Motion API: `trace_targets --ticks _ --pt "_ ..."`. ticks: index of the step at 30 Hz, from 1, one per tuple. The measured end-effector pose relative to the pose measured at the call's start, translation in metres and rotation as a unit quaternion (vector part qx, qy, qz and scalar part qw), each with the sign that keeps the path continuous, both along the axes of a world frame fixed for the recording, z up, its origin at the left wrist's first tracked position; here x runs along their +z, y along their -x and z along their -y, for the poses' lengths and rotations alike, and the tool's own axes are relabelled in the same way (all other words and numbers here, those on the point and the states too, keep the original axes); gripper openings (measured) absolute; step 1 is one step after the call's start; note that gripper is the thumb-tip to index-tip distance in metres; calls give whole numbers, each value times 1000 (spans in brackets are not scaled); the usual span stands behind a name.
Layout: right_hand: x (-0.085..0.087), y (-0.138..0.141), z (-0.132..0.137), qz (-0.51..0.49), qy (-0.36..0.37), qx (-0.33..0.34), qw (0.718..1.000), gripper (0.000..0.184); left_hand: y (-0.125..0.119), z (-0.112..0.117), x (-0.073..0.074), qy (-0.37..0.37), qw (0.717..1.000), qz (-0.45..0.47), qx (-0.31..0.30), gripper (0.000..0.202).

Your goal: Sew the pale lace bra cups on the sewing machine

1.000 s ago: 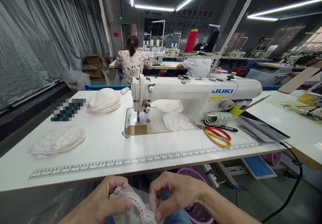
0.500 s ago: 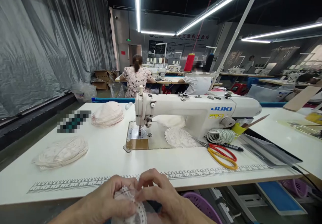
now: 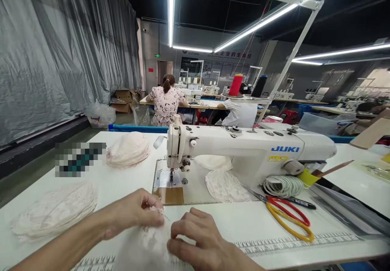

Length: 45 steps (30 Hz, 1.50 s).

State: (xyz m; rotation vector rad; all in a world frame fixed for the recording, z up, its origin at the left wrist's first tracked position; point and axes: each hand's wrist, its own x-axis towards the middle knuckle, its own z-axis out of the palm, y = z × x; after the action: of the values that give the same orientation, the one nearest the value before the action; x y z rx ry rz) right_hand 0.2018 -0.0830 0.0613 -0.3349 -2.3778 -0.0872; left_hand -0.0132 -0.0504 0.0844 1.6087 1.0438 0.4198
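Note:
Pinched between the thumb and fingers of my left hand (image 3: 134, 212) is the top of a thin white lace fabric piece (image 3: 146, 248), which hangs down over the table's front. My right hand (image 3: 199, 236) is at the fabric's right edge with its fingers curled; what they hold, if anything, is too small to make out. Just beyond my hands is the white sewing machine (image 3: 231, 141), its needle and presser foot (image 3: 172, 176) over the metal plate. A lace piece (image 3: 227, 185) lies on the machine bed under the arm.
Two stacks of pale fabric pieces, a near stack (image 3: 57, 208) and a far stack (image 3: 128, 149), lie on the left. To the right are scissors (image 3: 292, 218), a coil of cord (image 3: 283, 186) and a black marker (image 3: 301, 202). A ruler strip (image 3: 292, 244) runs along the front edge. Co-workers sit ahead.
Both hands have risen from the table's front edge toward the machine, carrying the lace fabric, which now hangs from my left hand. My right hand has separated from the left. The camera view has shifted.

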Motion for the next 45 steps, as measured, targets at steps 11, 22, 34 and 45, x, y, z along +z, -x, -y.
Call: trace_targets --ticks 11,22,34,45 --pt "-51 8 -75 30 7 -136 990 24 -26 -48 -63 -439 892 -112 3 27" --pt "-58 6 -90 37 8 -199 979 32 -17 -75 -67 -520 840 -152 -22 33" --pt "-59 3 -100 52 -30 -264 963 16 -24 -107 -52 -365 931 -25 4 27" --pt "-62 1 -96 36 -31 -220 974 20 -23 -68 -99 -578 810 -91 32 31"
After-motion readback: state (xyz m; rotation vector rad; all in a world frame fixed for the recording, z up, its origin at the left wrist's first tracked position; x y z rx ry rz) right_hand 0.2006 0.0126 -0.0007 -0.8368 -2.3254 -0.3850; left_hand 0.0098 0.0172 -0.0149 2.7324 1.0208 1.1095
